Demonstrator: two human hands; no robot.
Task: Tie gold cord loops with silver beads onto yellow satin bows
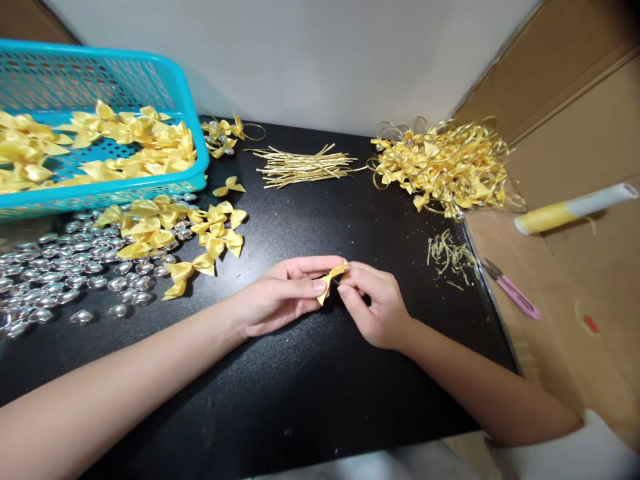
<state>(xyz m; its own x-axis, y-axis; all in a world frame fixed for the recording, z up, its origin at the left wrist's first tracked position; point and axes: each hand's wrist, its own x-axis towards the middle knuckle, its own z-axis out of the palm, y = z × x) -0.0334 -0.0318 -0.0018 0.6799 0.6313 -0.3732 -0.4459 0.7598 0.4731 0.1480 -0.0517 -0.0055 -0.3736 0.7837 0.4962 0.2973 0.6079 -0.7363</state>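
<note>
Between the thumb and fingers of my left hand (287, 290) is a yellow satin ribbon bow (327, 281), held above the black table. My right hand (375, 300) is closed in a pinch against the bow's right side. A thin dark strand seems to run from the bow to the right thumb; it is too small to make out. Left of my hands, loose yellow bows (215, 233) lie on the table. Beside them spreads a heap of shiny silver heart-like beads (75, 267). Beyond my hands is a bundle of gold twist ties (303, 165).
A blue plastic basket (187, 127) of yellow bows stands at back left. At back right lies a pile of bows with gold loops (440, 167). Gold clippings (447, 257), pink-handled snips (515, 293) and a yellow-white roll (575, 208) lie to the right, near cardboard (565, 153).
</note>
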